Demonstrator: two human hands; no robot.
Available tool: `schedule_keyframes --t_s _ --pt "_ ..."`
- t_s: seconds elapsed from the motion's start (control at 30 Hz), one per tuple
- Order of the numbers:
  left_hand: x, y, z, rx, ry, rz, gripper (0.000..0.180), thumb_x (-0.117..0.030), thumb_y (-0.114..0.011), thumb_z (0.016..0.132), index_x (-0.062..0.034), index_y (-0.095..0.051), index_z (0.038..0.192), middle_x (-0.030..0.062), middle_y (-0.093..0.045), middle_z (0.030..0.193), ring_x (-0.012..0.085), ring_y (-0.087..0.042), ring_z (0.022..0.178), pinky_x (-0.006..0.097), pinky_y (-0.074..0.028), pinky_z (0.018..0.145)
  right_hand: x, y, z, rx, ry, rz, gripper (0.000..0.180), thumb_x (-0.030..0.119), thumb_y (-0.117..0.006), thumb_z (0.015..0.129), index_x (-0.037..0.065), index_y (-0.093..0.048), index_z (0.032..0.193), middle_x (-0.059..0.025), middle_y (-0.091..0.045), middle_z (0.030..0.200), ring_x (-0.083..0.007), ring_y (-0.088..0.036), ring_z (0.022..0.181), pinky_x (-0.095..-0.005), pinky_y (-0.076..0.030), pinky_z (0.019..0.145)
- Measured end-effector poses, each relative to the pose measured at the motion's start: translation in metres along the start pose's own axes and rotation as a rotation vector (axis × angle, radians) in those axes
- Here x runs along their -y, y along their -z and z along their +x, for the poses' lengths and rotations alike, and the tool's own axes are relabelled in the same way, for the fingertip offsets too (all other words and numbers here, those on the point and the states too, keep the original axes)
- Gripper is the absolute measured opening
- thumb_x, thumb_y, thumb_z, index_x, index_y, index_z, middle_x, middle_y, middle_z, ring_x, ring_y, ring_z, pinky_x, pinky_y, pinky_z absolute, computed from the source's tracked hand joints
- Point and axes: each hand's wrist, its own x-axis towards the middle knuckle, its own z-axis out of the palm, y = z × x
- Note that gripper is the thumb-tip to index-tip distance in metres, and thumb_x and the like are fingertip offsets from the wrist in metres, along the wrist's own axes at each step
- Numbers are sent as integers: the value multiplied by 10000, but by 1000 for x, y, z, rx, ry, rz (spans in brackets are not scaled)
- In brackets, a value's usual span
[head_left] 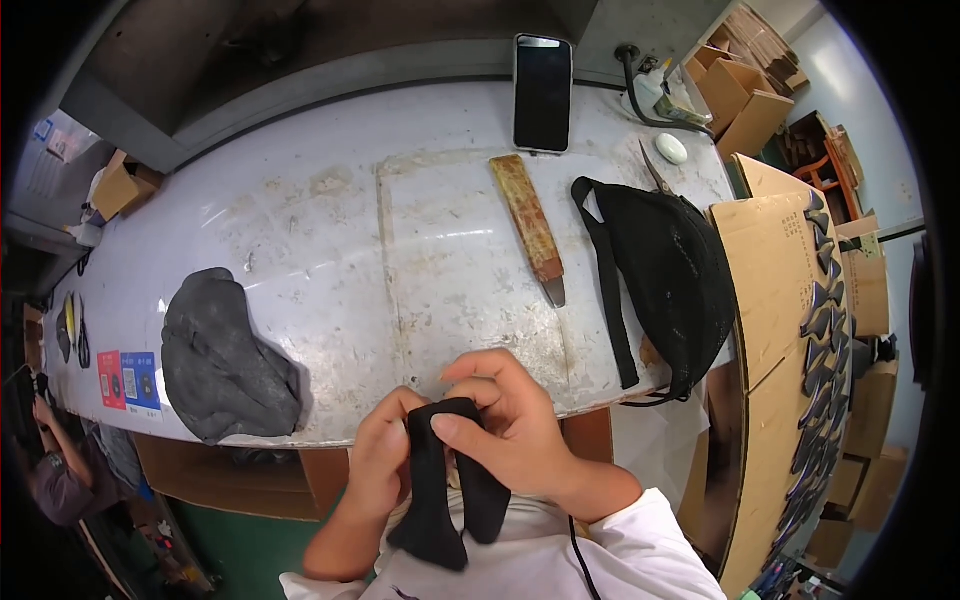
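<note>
In front of my body, just off the table's near edge, I hold a black folded strip, its two widened ends hanging down. It looks like soft sheet or fabric; its exact kind I cannot tell. My left hand pinches it along its left side. My right hand grips the top fold, thumb pressed on its face and forefinger raised and curled. A dark grey, clay-like lump lies on the table to the left. Beyond my hands rests a flat blade tool with a worn, wrapped handle.
A black strapped bag lies at right, a pointed metal tool and a white oval object behind it. A phone leans at the back. Cardboard bearing several dark pieces stands right. Another person is far left.
</note>
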Motion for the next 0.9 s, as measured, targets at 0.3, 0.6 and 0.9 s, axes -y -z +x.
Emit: schedule_keyframes --t_s 0.3,0.6,0.9 --pt "-14 -6 10 -144 167 -97 193 -174 -597 958 -18 -500 1021 55 -605 736 117 -589 607 248 -494 556 -16 16 5 -54 159 -190 240 241 -481 1030 9 -513 980 -25 -596 733 -83 -547 594 -249 -460 555" --pt "-14 -6 11 -168 120 68 147 -116 -595 959 28 -620 974 58 -653 802 87 -605 670 228 -498 597 -4 12 3 -24 208 -640 254 155 -613 943 7 -531 755 -93 -503 569 -176 -475 474 -303 -371 469" --pt "-8 -2 5 -117 160 139 115 -78 -632 934 31 -632 974 33 -656 816 66 -585 706 207 -477 637 -3 16 -6 35 207 -451 275 161 -589 970 13 -537 744 -20 -479 575 -72 -423 525 -264 -344 476"
